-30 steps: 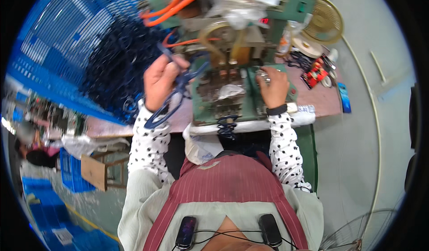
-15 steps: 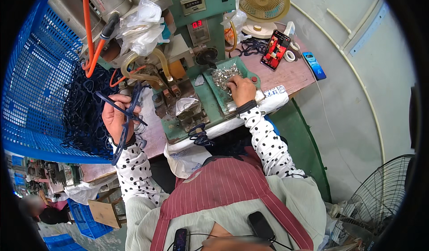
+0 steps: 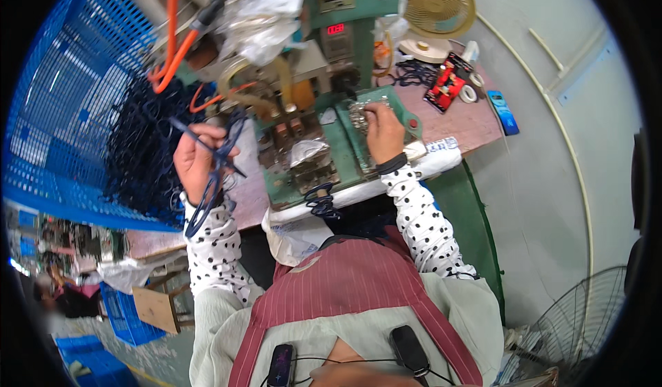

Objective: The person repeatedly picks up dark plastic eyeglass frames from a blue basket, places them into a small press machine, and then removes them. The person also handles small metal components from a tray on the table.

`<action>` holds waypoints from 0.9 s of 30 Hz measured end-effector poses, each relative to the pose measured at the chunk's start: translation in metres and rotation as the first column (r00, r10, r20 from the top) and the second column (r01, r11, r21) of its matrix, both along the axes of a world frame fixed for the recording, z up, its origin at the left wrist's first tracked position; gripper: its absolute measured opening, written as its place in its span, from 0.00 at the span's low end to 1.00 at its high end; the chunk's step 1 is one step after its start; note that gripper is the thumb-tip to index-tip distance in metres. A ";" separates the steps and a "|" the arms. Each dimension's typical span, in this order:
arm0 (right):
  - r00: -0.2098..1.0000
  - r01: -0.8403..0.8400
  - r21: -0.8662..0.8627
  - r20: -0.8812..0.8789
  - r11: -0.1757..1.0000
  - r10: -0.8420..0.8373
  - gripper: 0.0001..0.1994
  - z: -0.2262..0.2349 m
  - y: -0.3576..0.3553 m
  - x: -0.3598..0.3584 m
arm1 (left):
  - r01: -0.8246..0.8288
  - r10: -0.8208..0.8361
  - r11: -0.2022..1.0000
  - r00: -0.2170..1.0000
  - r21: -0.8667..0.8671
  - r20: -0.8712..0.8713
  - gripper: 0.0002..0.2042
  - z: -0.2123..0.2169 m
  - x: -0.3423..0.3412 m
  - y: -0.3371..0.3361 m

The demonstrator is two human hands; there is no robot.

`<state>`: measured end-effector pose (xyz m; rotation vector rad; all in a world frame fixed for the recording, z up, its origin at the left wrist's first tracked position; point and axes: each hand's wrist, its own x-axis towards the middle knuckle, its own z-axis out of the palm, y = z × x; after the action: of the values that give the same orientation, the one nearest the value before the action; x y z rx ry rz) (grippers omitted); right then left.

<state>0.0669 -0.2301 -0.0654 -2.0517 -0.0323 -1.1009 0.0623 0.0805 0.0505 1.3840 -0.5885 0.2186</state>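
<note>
On the left, my left hand (image 3: 196, 163) is closed around a dark blue looped strap (image 3: 225, 154), which crosses the fingers and hangs down beside the wrist. Over a green tray (image 3: 408, 119) on the right, the fingertips of my right hand (image 3: 386, 137) are pinched together at a heap of small silver metal pieces (image 3: 358, 119). Whether a piece sits between those fingertips is hidden. Between both hands stands a green bench press (image 3: 283, 192), with a plastic-wrapped block on its bed. Dark loops (image 3: 321, 202) hang at its front edge.
A blue crate (image 3: 65, 201) filled with dark straps stands at the left. Orange hoses (image 3: 170, 49) hang above it. Toward the back right are a small fan (image 3: 438, 4), a red-screened phone (image 3: 447, 87), tape rolls (image 3: 468, 94) and a blue phone (image 3: 503, 113).
The view has shifted, so the bench appears farther right and higher. My left hand has turned the strap slightly. My right hand stays at the metal pieces, fingertips still together.
</note>
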 end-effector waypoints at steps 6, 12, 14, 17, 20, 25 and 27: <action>0.950 -0.283 0.268 -0.051 0.921 0.307 0.07 0.046 0.040 -0.024 | -0.054 0.054 0.998 0.999 0.010 -0.002 0.14 0.008 -0.005 -0.012; 0.938 -0.296 0.225 -0.114 0.928 0.326 0.12 0.062 0.079 -0.038 | 0.003 -0.003 1.000 0.999 -0.015 0.044 0.15 0.010 -0.003 -0.013; 0.923 -0.331 0.305 -0.095 0.893 0.374 0.16 0.057 0.085 -0.036 | 0.016 -0.016 1.000 0.999 -0.010 0.043 0.16 0.010 -0.003 -0.013; 0.883 -0.382 0.576 -0.003 0.722 0.469 0.18 0.048 0.097 -0.034 | 0.029 -0.029 1.000 0.999 0.001 0.035 0.16 0.011 -0.004 -0.012; 0.883 -0.401 0.629 0.071 0.666 0.465 0.17 0.044 0.102 -0.036 | 0.022 -0.022 1.000 0.999 0.013 0.031 0.16 0.009 -0.003 -0.011; 0.869 -0.434 0.648 0.119 0.626 0.480 0.17 0.033 0.104 -0.031 | 0.049 -0.050 0.999 0.998 0.010 0.035 0.16 0.013 -0.005 -0.010; 0.869 -0.417 0.687 0.110 0.595 0.483 0.15 0.034 0.103 -0.032 | 0.020 -0.021 0.999 1.000 0.049 0.015 0.15 0.012 -0.004 -0.009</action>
<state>0.0347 -0.1273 -0.0313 -1.2826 -0.0790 -0.5584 0.0581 0.0720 0.0627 1.4241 -0.6243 0.2003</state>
